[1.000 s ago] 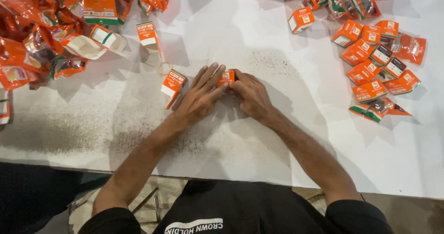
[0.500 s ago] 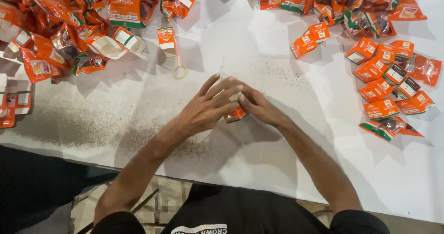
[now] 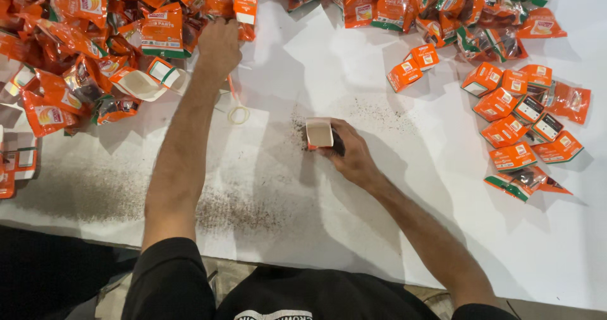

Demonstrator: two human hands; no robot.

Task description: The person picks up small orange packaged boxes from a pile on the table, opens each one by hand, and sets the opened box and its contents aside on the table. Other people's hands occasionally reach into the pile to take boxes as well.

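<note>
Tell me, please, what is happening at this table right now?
A person works at a white table dusted with dark specks. The right hand holds a small open carton upright on the tabletop. The left hand reaches into the pile of orange pouches at the far left. A rubber band lies between the hands. Closed orange cartons sit grouped on the right, with more pouches along the far edge.
</note>
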